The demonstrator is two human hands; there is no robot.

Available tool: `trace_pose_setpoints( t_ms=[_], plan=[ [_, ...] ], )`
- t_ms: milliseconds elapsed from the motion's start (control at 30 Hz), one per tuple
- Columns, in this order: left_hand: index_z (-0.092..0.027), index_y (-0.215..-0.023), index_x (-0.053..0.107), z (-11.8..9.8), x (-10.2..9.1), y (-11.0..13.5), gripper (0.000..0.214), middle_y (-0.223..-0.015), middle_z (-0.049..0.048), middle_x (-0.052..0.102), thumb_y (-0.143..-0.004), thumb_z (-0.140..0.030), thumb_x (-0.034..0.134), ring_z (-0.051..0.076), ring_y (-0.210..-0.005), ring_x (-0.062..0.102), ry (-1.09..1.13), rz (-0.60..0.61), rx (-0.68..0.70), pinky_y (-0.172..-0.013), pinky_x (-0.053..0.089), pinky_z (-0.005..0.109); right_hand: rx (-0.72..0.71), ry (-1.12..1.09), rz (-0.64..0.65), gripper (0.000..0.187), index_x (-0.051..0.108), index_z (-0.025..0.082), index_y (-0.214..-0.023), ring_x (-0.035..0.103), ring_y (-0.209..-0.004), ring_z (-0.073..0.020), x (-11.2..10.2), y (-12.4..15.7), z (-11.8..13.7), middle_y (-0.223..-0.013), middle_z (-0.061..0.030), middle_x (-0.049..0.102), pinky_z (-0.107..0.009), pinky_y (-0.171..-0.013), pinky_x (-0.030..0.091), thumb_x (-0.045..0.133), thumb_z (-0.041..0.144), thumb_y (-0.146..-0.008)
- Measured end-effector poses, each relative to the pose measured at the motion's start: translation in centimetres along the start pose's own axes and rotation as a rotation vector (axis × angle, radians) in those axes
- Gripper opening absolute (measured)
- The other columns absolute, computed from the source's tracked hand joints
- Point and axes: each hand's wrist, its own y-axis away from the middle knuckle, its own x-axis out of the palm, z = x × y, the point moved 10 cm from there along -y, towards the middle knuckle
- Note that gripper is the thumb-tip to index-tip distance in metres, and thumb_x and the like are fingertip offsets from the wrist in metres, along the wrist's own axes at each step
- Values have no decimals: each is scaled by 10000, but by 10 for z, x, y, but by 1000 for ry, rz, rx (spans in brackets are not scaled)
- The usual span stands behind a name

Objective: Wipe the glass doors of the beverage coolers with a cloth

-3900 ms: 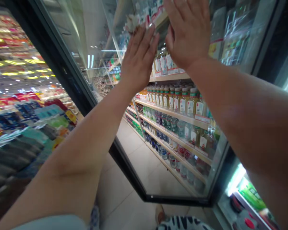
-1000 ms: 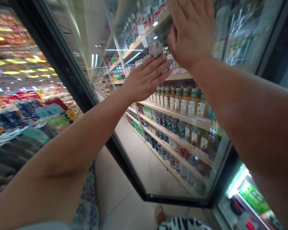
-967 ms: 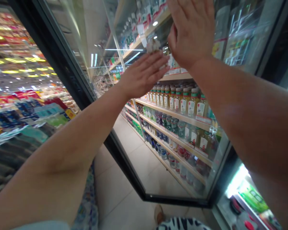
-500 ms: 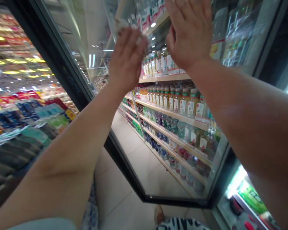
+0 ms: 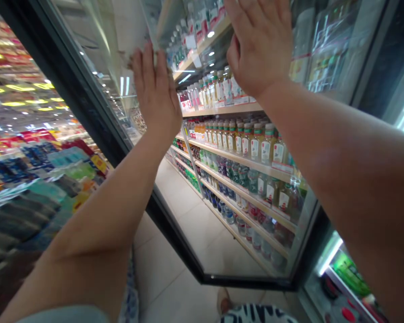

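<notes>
1. Toward the upper left, the left hand (image 5: 157, 89) has swung from nearer the middle of the glass (image 5: 218, 255) toward the door's slanting edge (image 5: 87, 92). It is straight-fingered over what looks like a pale cloth (image 5: 130, 63); I cannot tell how firmly it grips.
2. That seems to bring the cloth to a part of the glass closer to the edge.
3. At upper right, the right hand (image 5: 261, 47) stays flat, seemingly against the glass, fingertips cut off by the frame.
4. Between the hands lies a stretch of uncovered glass, bottles (image 5: 265, 146) showing behind it.
5. Only a narrow strip separates left fingers from edge; below, glass runs unobstructed to the bottom rail (image 5: 245, 281).
</notes>
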Motion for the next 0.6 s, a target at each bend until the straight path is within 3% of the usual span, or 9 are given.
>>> trace_pose_setpoints(
  t_ms=[33, 133, 167, 200, 333, 400, 467, 533, 600],
  plan=[
    [-217, -1623, 183, -10, 3, 5, 529, -1720, -42, 54, -1100, -273, 236, 186, -1583, -50, 15, 32, 40, -1340, 15, 497, -3, -4, -7, 636, 310, 152, -1602, 207, -1557, -336, -1, 0, 0, -1664, -44, 277, -615, -1282, 149, 386, 232, -975],
    [-292, -1608, 235, -73, 28, 34, 517, -1696, -51, 199, -1094, -242, 252, 174, -1589, 68, 123, 383, 452, -1328, 158, 489, -9, 4, -2, 646, 310, 148, -1600, 189, -1562, -325, 0, 0, 0, -1668, -34, 261, -623, -1275, 153, 379, 186, -958],
    [-299, -1603, 256, -82, 31, 41, 513, -1683, -56, 240, -1093, -246, 255, 175, -1584, 117, 130, 454, 534, -1320, 192, 487, 4, 8, 8, 647, 315, 156, -1599, 189, -1564, -319, 1, 0, -1, -1671, -31, 253, -614, -1279, 151, 383, 185, -957],
    [-299, -1598, 276, -78, 30, 39, 510, -1675, -61, 261, -1090, -261, 262, 176, -1578, 154, 111, 460, 530, -1316, 208, 486, 6, 11, 11, 640, 317, 162, -1600, 195, -1563, -314, 2, 0, -1, -1673, -30, 249, -604, -1282, 150, 381, 192, -963],
    [-237, -1629, 205, -3, 5, 9, 546, -1708, -39, 141, -1093, -333, 236, 175, -1590, 9, -45, 122, 36, -1333, 82, 491, -9, 23, 6, 638, 300, 158, -1606, 195, -1561, -316, 1, 1, 1, -1675, -37, 240, -591, -1279, 152, 360, 203, -972],
    [-199, -1637, 159, 5, -1, 12, 552, -1717, -12, 97, -1104, -338, 194, 173, -1585, -72, -60, 49, -63, -1329, 37, 494, -19, 25, 11, 638, 298, 157, -1605, 188, -1562, -313, 1, 2, 2, -1675, -34, 238, -590, -1278, 151, 344, 198, -970],
    [-200, -1623, 210, -25, 10, 21, 532, -1709, 0, 151, -1109, -332, 186, 197, -1591, -26, -7, 160, 98, -1324, 94, 510, -14, 26, 8, 630, 304, 165, -1603, 188, -1564, -306, 1, 2, 1, -1677, -28, 235, -592, -1281, 155, 342, 202, -975],
    [-278, -1593, 295, -68, 23, 38, 491, -1679, -44, 258, -1108, -314, 226, 187, -1579, 151, 79, 348, 427, -1307, 219, 469, -17, 26, 5, 618, 307, 171, -1602, 188, -1567, -302, 1, 2, 1, -1679, -25, 228, -599, -1283, 163, 336, 212, -986],
    [-362, -1575, 318, -76, 21, 43, 478, -1651, -103, 313, -1100, -306, 303, 161, -1542, 276, 108, 381, 587, -1285, 291, 418, -17, 26, 3, 619, 304, 168, -1604, 186, -1568, -302, 1, 2, 0, -1680, -21, 224, -605, -1286, 166, 333, 208, -986]
  ],
)
